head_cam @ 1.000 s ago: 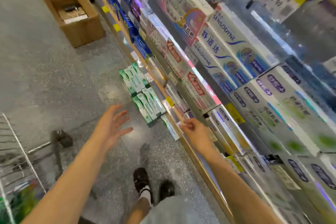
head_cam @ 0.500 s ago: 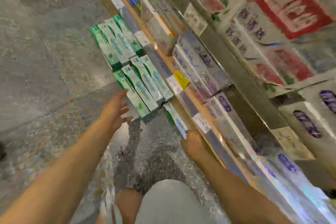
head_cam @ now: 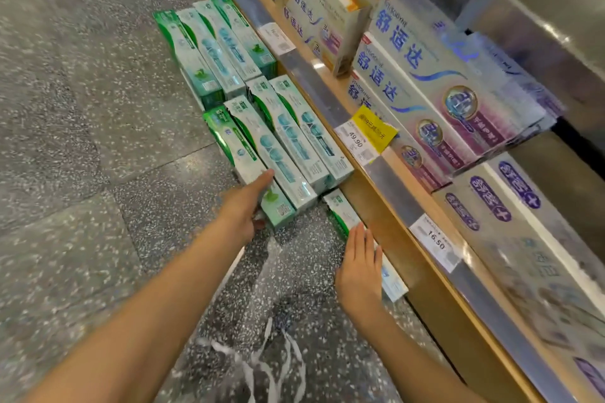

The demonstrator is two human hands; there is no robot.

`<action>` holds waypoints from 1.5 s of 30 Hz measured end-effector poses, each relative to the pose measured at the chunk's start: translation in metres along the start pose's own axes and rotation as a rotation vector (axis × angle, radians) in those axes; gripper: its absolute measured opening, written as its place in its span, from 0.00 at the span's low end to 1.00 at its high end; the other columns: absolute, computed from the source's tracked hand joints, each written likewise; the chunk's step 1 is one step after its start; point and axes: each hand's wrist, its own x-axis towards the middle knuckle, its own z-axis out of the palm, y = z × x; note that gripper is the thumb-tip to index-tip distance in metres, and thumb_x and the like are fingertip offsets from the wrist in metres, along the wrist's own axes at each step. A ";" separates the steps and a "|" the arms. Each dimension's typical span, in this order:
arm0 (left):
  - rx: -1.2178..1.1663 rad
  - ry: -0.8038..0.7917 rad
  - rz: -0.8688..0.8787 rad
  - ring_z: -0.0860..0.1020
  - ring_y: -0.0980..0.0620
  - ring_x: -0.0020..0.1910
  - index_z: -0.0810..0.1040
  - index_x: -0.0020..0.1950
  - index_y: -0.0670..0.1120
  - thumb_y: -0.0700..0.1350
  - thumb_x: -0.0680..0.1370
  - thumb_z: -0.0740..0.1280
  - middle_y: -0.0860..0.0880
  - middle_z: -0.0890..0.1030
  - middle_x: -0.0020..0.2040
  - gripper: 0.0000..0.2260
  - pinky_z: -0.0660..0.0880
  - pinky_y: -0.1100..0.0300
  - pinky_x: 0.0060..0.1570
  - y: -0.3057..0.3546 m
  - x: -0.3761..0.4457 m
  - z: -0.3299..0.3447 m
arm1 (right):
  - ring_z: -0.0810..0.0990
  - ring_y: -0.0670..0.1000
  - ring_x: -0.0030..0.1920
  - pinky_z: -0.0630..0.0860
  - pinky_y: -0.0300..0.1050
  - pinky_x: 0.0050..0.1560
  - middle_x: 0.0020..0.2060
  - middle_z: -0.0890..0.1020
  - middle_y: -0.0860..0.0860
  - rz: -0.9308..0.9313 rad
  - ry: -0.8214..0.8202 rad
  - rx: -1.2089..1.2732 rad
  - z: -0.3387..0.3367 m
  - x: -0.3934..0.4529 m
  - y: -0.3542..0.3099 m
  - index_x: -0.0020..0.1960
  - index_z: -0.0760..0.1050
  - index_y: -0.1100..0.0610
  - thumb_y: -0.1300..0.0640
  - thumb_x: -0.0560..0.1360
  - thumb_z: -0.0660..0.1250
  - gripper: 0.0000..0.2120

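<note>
You have both hands on green toothpaste boxes at the foot of the shelf [head_cam: 404, 240].

On the speckled floor [head_cam: 98, 141], against the shelf's base, two stacks [head_cam: 294, 137] of green boxes lie flat, their long axes running along the shelf and away from you. On the shelf sit white boxes [head_cam: 422, 82] printed 舒适达 in blue. Your left hand [head_cam: 244, 206] grips the near end of the outer box [head_cam: 244, 157], the one farthest from the shelf, forefinger along its top and thumb beneath. Your right hand [head_cam: 358, 268] lies flat with straight fingers on the lone box [head_cam: 342, 211], which lies hard against the shelf's base and points the same way. The shelf-edge tags read 49.90 [head_cam: 355, 141] and 16.50 [head_cam: 437, 240].
</note>
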 end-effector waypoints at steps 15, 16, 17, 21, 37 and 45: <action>-0.033 -0.066 0.059 0.80 0.55 0.29 0.77 0.52 0.44 0.40 0.76 0.68 0.46 0.82 0.46 0.05 0.75 0.63 0.26 -0.007 0.012 -0.014 | 0.75 0.56 0.57 0.75 0.49 0.51 0.58 0.72 0.55 0.225 0.088 0.178 -0.021 0.004 -0.007 0.62 0.64 0.59 0.52 0.77 0.64 0.19; -0.051 -0.082 0.045 0.81 0.55 0.31 0.77 0.50 0.45 0.40 0.77 0.67 0.47 0.82 0.44 0.04 0.76 0.60 0.28 -0.007 0.010 -0.016 | 0.77 0.56 0.54 0.76 0.49 0.48 0.57 0.73 0.54 0.236 0.096 0.249 -0.025 -0.003 -0.004 0.61 0.62 0.58 0.52 0.78 0.63 0.17; -0.078 -0.091 0.026 0.81 0.53 0.34 0.77 0.49 0.46 0.39 0.77 0.66 0.48 0.82 0.43 0.03 0.77 0.58 0.32 -0.006 0.007 -0.019 | 0.79 0.56 0.51 0.76 0.48 0.44 0.56 0.75 0.54 0.256 0.101 0.302 -0.033 -0.012 -0.002 0.60 0.61 0.56 0.51 0.78 0.63 0.16; -0.143 -0.113 0.012 0.83 0.52 0.35 0.76 0.49 0.46 0.39 0.78 0.65 0.48 0.84 0.40 0.03 0.79 0.55 0.30 0.019 -0.034 -0.032 | 0.81 0.55 0.49 0.76 0.46 0.44 0.56 0.78 0.51 0.219 0.053 0.323 -0.101 -0.061 0.001 0.60 0.59 0.52 0.46 0.76 0.64 0.19; -0.242 -0.201 0.610 0.83 0.43 0.44 0.68 0.62 0.46 0.38 0.62 0.75 0.44 0.83 0.51 0.30 0.81 0.46 0.43 0.370 -0.571 -0.023 | 0.78 0.53 0.40 0.72 0.43 0.36 0.38 0.78 0.46 -0.507 0.290 0.876 -0.780 -0.290 -0.144 0.49 0.69 0.52 0.53 0.67 0.74 0.16; -0.346 -0.066 0.805 0.82 0.48 0.43 0.70 0.58 0.49 0.38 0.61 0.70 0.47 0.84 0.47 0.27 0.81 0.52 0.40 0.403 -0.787 -0.046 | 0.78 0.47 0.41 0.71 0.36 0.37 0.36 0.79 0.40 -0.710 0.312 1.070 -0.921 -0.454 -0.190 0.45 0.70 0.44 0.49 0.66 0.72 0.12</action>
